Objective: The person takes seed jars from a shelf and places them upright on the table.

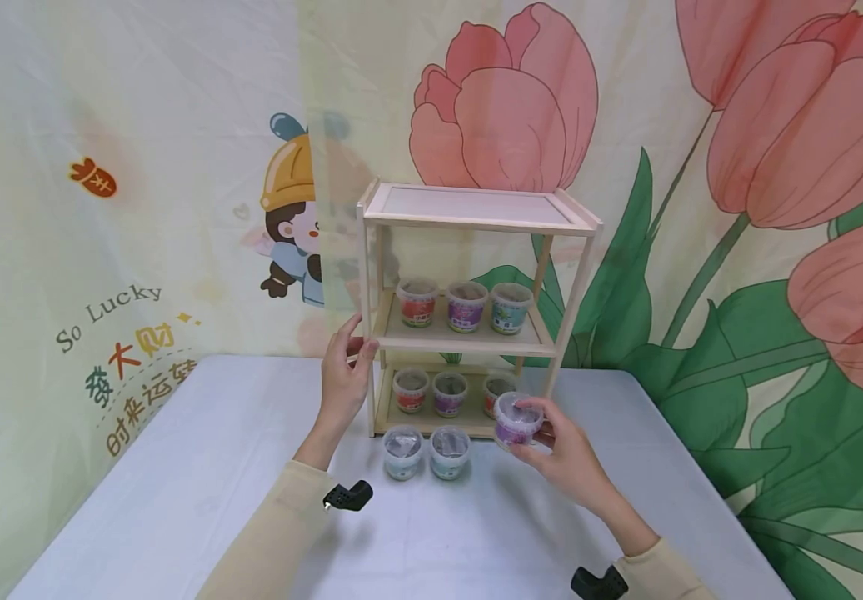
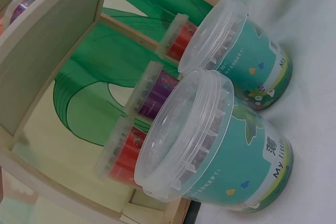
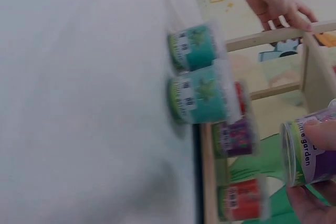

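My right hand (image 1: 566, 450) grips a small lidded plastic tub with a purple label (image 1: 516, 429), thumb on one side and fingers on the other. In the head view it hangs before the lower tier of a wooden shelf rack (image 1: 469, 343), overlapping a red tub (image 1: 496, 387). My left hand (image 1: 343, 375) holds the rack's left post by the middle shelf, thumb in front. Two teal tubs (image 2: 220, 150) stand upright on the table before the rack. Red and purple tubs (image 1: 450, 393) line the lower tier. The right wrist view shows the held tub tilted.
On the middle shelf stand a red tub (image 1: 417, 304), a purple tub (image 1: 466, 308) and a teal tub (image 1: 511, 310). The rack has a white top panel (image 1: 469, 202). A white cloth covers the table (image 1: 431, 550). Behind hangs a printed backdrop with tulips (image 1: 529, 125).
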`<action>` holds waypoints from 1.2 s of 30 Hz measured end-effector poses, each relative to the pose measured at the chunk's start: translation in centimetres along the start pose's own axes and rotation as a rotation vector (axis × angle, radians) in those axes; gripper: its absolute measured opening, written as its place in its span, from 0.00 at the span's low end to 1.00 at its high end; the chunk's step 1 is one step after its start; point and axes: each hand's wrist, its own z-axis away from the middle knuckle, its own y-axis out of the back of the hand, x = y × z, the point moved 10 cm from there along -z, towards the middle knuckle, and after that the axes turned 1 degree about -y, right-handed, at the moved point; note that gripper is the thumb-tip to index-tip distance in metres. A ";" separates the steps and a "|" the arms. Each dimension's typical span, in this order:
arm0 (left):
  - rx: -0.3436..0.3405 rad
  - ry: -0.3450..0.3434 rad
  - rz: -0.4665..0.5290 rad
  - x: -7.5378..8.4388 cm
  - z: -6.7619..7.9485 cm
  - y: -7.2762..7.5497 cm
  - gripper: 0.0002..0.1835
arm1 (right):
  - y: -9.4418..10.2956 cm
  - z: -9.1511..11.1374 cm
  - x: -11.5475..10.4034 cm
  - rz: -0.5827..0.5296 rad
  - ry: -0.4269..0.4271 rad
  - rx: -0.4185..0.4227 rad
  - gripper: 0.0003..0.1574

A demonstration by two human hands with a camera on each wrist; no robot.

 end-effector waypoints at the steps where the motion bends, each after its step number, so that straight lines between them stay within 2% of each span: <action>1: -0.002 0.001 0.001 0.0 0.0 0.0 0.29 | -0.3 0.1 0.5 -0.012 -0.011 0.003 0.41; 8: -0.005 0.014 0.002 0.0 0.0 0.0 0.29 | -2.4 0.5 3.1 -0.059 -0.049 -0.006 0.39; 16: -0.009 0.024 -0.003 -0.1 0.1 0.1 0.29 | -4.1 0.2 5.0 -0.049 -0.060 -0.010 0.40; 24: -0.009 0.018 0.005 -0.1 0.1 0.0 0.29 | -5.5 0.1 6.1 -0.009 -0.080 -0.030 0.39; 33: -0.003 0.013 0.005 0.0 0.1 0.0 0.29 | -6.1 0.1 6.8 0.019 -0.112 -0.046 0.38; 36: -0.005 0.011 0.005 0.1 0.1 0.0 0.29 | -6.2 0.1 6.8 0.027 -0.096 -0.054 0.39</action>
